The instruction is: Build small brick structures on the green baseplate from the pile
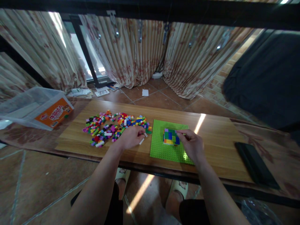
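A green baseplate (pixel 164 150) lies on the wooden board, with a small multicoloured brick block (pixel 171 137) built on it. My right hand (pixel 192 145) rests on the plate, its fingertips pinched against the right side of the block. My left hand (pixel 132 137) sits curled at the right end of a spread of loose coloured bricks (pixel 110 126), pinching a small white brick. Another white brick (pixel 142 141) lies just beside it.
A clear plastic tub (pixel 35 107) with an orange label lies at the far left. A dark phone (pixel 256 164) lies flat at the right of the board (pixel 217 140). Curtains hang behind, papers lie on the tiled floor, and my slippered feet show below.
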